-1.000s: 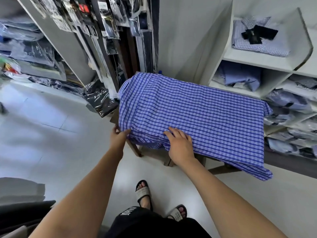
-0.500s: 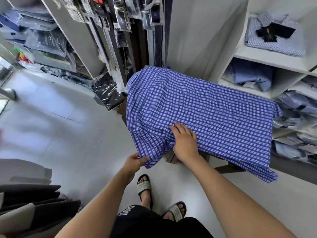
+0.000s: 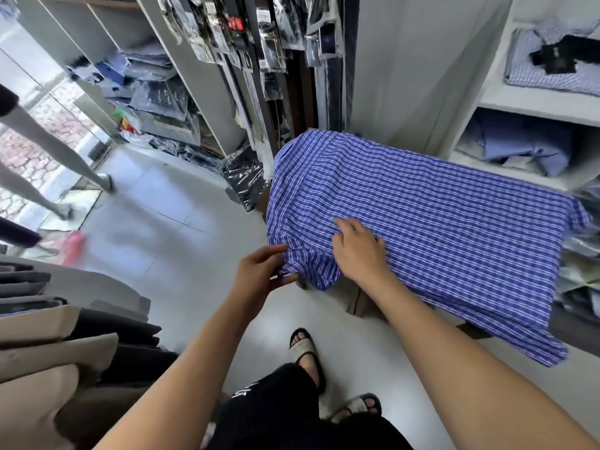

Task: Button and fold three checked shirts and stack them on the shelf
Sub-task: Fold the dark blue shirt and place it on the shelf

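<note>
I'm pinching the near sleeve edge of the blue-and-white checked cotton shirt (image 3: 438,228) with my left hand (image 3: 259,274); my right hand (image 3: 360,251) is pressing flat, fingers relaxed; shirt's lying back-up on the desk; folding barely starting; stacking on the white shelf (image 3: 532,108) remaining.

We are seeing the blue checked shirt (image 3: 438,228) lying spread back-up over a surface, its near sleeve hanging crumpled

A blue checked shirt (image 3: 438,228) lies spread over a small wooden bench (image 3: 358,302), hiding nearly all of it. The bench stands on a pale tiled floor (image 3: 168,222). White shelves (image 3: 532,102) beside it carry folded shirts (image 3: 526,141).
</note>
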